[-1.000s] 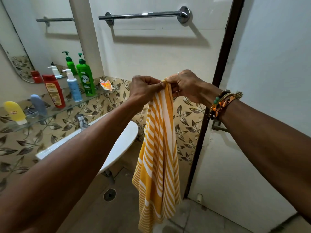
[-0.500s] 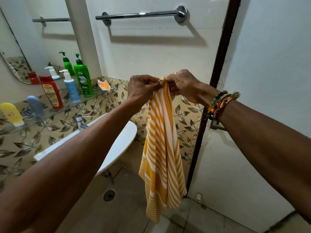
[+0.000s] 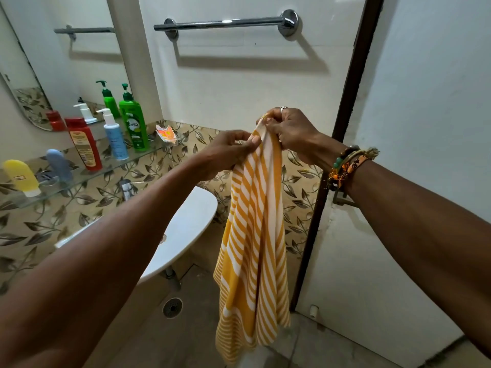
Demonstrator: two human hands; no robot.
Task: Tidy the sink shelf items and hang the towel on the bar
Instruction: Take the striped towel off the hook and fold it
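Two bare forearms reach forward from the bottom edge of the view. The left hand (image 3: 228,152) pinches the top edge of a yellow and white striped towel (image 3: 252,248) between its thumb and curled fingers. Just beside it and slightly higher, the right hand (image 3: 295,131) grips the same bunched edge with its fingers curled round the cloth. That hand wears a ring (image 3: 283,108), and beaded bracelets (image 3: 345,163) circle the wrist. The towel hangs down from both hands in loose folds above the tiled floor. Whether its lower end touches the floor cannot be told.

Behind the left arm is a white sink (image 3: 186,229) with a metal tap (image 3: 127,188), and a round floor drain (image 3: 172,308) lies below it. A glass shelf (image 3: 148,152) is fixed to the leaf-patterned wall above the sink. From left to right it holds a yellow tube (image 3: 22,176), a blue tube (image 3: 59,166), a red bottle (image 3: 84,144), a white and blue pump bottle (image 3: 114,139), a green pump bottle (image 3: 134,123) and a small orange sachet (image 3: 166,133). A mirror (image 3: 66,62) above the shelf reflects the bottles.

Farthest back, a chrome bar (image 3: 225,23) is mounted high on the white wall. The towel is well below it and apart from it. A white door (image 3: 425,128) in a dark frame stands at the right.
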